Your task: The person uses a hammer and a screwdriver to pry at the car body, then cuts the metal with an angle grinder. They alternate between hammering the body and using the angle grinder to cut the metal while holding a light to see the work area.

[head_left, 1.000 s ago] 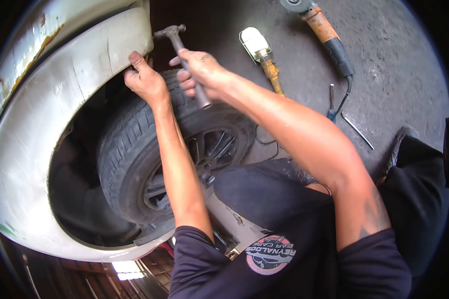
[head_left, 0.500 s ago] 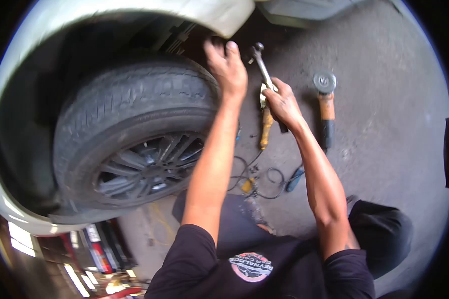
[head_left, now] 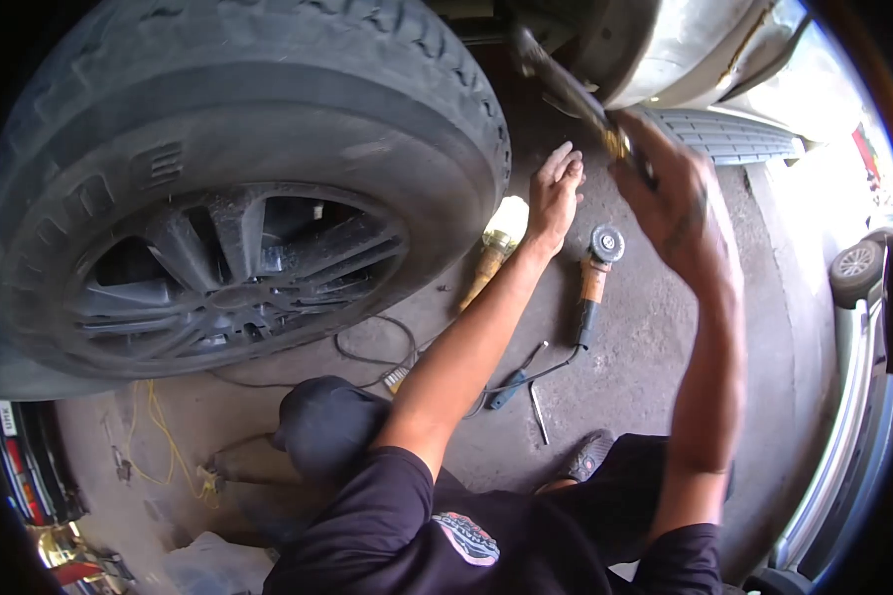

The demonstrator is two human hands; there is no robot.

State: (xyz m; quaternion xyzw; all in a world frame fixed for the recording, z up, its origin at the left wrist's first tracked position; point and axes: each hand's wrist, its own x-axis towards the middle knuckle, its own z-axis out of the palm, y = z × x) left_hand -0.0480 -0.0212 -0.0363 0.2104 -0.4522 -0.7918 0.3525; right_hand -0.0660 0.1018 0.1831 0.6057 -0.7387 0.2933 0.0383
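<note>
My right hand [head_left: 680, 198] is wrapped round the handle of a hammer [head_left: 575, 94], raised at the upper right. Its metal shaft points up and left, and motion blurs the head near the vehicle's underside. My left hand [head_left: 556, 198] is held out beside the tyre with its fingers stretched, holding nothing. Left of it stands the large wheel [head_left: 233, 293] with dark spokes. Below my left hand, a lit work lamp [head_left: 491, 253] with a yellow handle lies on the floor, and an orange and black angle grinder [head_left: 592, 283] lies to the right.
A blue-handled screwdriver [head_left: 509, 389] and a thin metal rod [head_left: 538, 414] lie near the black cable [head_left: 407, 342]. A pale body panel [head_left: 665, 55] hangs overhead. Another vehicle's wheel [head_left: 856, 263] shows at the far right. A yellow cord [head_left: 159, 436] lies lower left.
My right hand has raised the hammer up and right. My left hand has moved right and stays open. The view has shifted, so the wheel looks larger and more floor shows.
</note>
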